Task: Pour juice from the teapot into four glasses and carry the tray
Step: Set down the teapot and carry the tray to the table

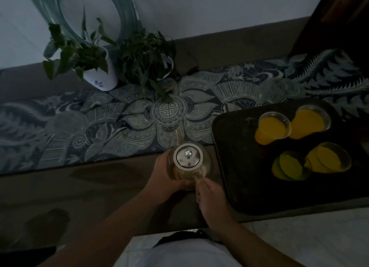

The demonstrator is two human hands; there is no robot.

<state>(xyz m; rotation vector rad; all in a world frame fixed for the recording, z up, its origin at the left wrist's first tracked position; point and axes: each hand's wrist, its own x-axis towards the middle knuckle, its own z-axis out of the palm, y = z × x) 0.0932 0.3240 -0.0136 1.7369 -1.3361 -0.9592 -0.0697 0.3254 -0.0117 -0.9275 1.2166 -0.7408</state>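
A glass teapot (188, 163) with a metal lid stands upright on the brown table, just left of a dark tray (235, 157). My left hand (165, 177) wraps its left side. My right hand (209, 198) grips the handle at its near side. On the tray stand several glasses of orange juice: two at the back (272, 129) (309, 123) and two at the front (289, 167) (327, 159). The pot looks nearly drained, with only a little pale liquid at the bottom.
A patterned blue runner (99, 123) crosses the table. Two potted plants (87, 61) (147, 61) stand at the back left, near a round mirror (89, 11). A clear glass piece (169, 111) sits on the runner behind the teapot. The table's front edge runs near my body.
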